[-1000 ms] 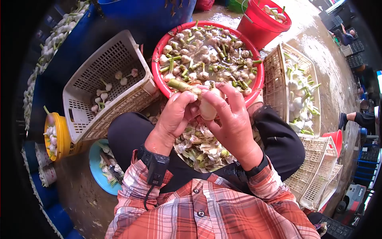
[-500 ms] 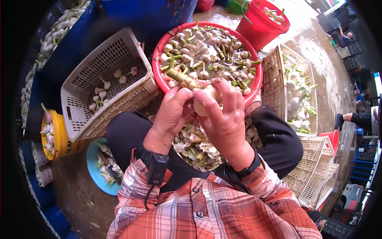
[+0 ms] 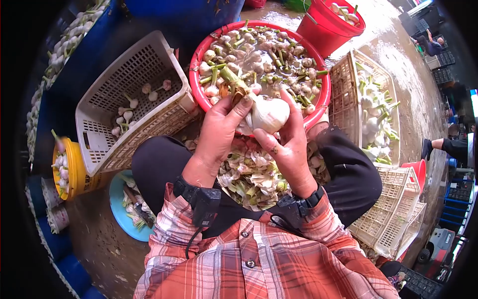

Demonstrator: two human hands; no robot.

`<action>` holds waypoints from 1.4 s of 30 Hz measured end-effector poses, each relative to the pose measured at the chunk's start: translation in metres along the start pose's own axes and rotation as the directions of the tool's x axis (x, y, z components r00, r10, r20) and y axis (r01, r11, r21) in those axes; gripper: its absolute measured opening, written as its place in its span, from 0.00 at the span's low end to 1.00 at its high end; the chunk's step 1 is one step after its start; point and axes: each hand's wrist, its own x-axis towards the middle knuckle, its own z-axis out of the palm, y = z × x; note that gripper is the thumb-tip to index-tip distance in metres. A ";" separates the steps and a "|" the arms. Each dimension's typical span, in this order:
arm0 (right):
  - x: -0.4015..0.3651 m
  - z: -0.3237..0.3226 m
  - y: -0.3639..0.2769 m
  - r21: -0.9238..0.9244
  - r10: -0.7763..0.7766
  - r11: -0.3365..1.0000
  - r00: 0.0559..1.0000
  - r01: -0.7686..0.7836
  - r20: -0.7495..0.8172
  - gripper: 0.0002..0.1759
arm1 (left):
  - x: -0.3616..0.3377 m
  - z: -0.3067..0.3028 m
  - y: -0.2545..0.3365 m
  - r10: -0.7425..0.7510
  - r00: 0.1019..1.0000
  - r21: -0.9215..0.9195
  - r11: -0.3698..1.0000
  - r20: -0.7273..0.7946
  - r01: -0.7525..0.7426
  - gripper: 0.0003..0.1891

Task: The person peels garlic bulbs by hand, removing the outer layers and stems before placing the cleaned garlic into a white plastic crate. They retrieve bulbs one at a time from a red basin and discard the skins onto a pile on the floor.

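Note:
A large white garlic bulb (image 3: 270,114) with a thick green stem is held over the near rim of a red basin (image 3: 323,110). My left hand (image 3: 220,128) is closed on it at the base of the stem, the thumb pressing brownish outer skin. My right hand (image 3: 290,144) cups the bulb from the right, thumb on the near side and fingers behind, partly hidden. Many smaller garlic bulbs (image 3: 234,59) with short stems sit in murky water in the basin. Below my hands, between the legs, lies a heap of peeled garlic skins (image 3: 254,177).
A white plastic crate (image 3: 99,127) with a few bulbs stands left; another crate (image 3: 346,94) of trimmed garlic stands right. Around them are a red bucket (image 3: 328,30), a yellow bucket (image 3: 77,164), a blue basin (image 3: 119,212) holding a tool, and stacked crates (image 3: 386,209).
My right hand has turned from over the bulb to cupping its side, so the white bulb now shows. My left thumb has shifted up to the stem base, and the stem points more upward.

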 end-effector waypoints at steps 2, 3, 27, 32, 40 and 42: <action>0.005 -0.002 -0.002 0.023 -0.070 0.997 0.992 0.073 -0.102 0.37 | 0.002 -0.002 -0.002 -0.025 0.999 0.010 1.000 0.027 0.025 0.17; 0.007 -0.009 -0.001 0.187 0.104 0.978 0.992 -0.090 -0.068 0.33 | 0.001 -0.001 -0.003 -0.020 0.999 0.023 1.000 0.029 0.019 0.13; 0.012 -0.064 -0.015 -0.101 -0.140 0.987 0.973 0.123 -0.183 0.11 | 0.005 -0.027 -0.006 0.025 0.925 -0.045 0.998 -0.380 -0.045 0.11; 0.006 -0.088 -0.029 -0.611 -0.474 0.703 0.880 0.364 -0.021 0.13 | -0.007 -0.023 -0.003 -0.099 0.978 0.640 0.767 0.182 -0.042 0.19; -0.011 -0.031 -0.022 -0.787 -0.450 0.464 0.873 0.406 0.186 0.16 | -0.016 0.015 -0.012 0.444 0.868 0.823 0.393 0.222 -0.411 0.15; -0.013 -0.022 -0.016 -0.796 -0.443 0.456 0.877 0.398 0.185 0.16 | -0.014 0.012 -0.015 0.510 0.812 0.846 0.265 0.284 -0.463 0.11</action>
